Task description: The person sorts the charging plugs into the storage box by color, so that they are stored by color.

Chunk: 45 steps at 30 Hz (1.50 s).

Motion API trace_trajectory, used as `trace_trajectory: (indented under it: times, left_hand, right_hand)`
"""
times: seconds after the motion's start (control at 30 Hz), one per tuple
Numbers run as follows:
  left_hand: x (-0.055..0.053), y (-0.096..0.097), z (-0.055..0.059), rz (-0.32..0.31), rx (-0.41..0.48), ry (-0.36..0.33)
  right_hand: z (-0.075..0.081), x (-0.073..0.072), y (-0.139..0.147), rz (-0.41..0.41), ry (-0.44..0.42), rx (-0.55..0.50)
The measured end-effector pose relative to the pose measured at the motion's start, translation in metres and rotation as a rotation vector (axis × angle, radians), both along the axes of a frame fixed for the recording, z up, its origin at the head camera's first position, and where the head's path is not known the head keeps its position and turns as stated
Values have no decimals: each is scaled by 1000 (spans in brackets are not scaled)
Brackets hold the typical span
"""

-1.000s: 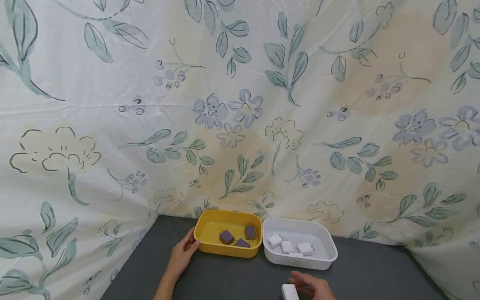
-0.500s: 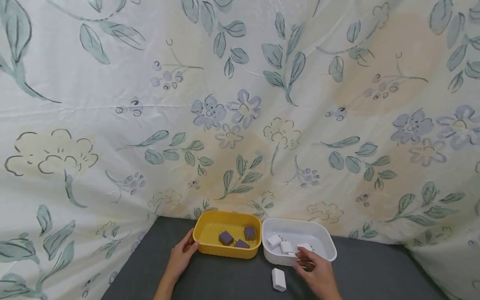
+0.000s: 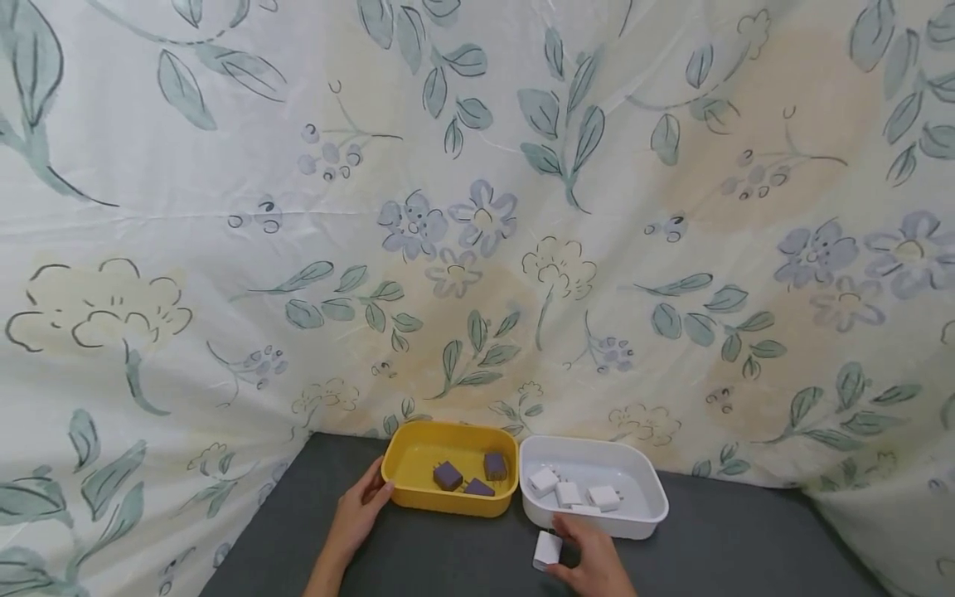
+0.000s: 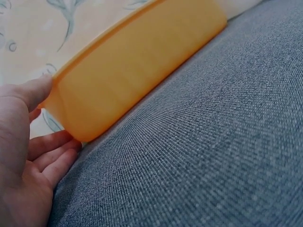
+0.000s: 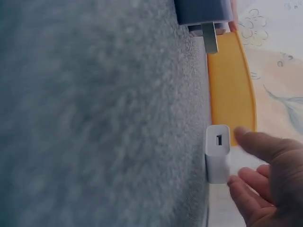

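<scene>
My left hand (image 3: 352,518) holds the left end of a yellow plastic tray (image 3: 448,502). In the left wrist view its thumb (image 4: 40,90) meets the rim and the fingertips touch the lower corner. On the dark cloth in front of the white tray (image 3: 597,522) stands a white charger plug (image 3: 547,550), its USB port (image 5: 219,140) showing in the right wrist view. My right hand (image 3: 594,564) reaches from the right with thumb and fingers spread about this plug. The thumb stands slightly apart from it, while a fingertip is right at its edge.
Several purple charger plugs (image 3: 448,476) lie in the yellow tray and several white ones (image 3: 604,497) in the white tray. Another dark purple plug (image 5: 203,12) with a metal prong is close to the right wrist camera. A floral curtain (image 3: 477,249) hangs behind the table.
My right hand moved forward to the white tray's front edge, then back left to the white charger plug on the cloth. My left hand stays at the yellow tray.
</scene>
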<state>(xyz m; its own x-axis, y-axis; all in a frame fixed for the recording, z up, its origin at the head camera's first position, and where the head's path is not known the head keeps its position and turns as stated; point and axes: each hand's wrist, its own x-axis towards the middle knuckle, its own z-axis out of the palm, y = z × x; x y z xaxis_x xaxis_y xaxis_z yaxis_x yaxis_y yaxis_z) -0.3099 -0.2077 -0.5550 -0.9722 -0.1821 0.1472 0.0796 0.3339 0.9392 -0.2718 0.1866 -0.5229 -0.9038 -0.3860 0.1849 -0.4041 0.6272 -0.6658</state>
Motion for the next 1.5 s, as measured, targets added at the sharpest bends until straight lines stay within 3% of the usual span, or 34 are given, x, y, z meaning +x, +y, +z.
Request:
trace_trajectory:
  times: [0.1, 0.23, 0.33, 0.67, 0.8, 1.07, 1.5]
  left_hand:
    - [6, 3, 10, -15, 22, -6]
    - [16, 8, 27, -17, 29, -21]
    - [17, 8, 29, -11, 18, -14]
    - [-1, -1, 1, 13, 7, 13]
    - [-3, -3, -1, 15, 5, 3]
    - [-5, -4, -3, 5, 32, -18]
    - [0, -1, -5, 42, -2, 12]
  right_hand:
    - [-3, -4, -1, 8, -27, -2]
    - [-6, -7, -2, 10, 11, 9]
    - [-5, -7, -4, -4, 40, 1]
    - [18, 0, -10, -121, 120, -211]
    - [26, -5, -10, -194, 150, -272]
    - [32, -28, -9, -338, 247, -287]
    - [34, -43, -12, -460, 198, -303]
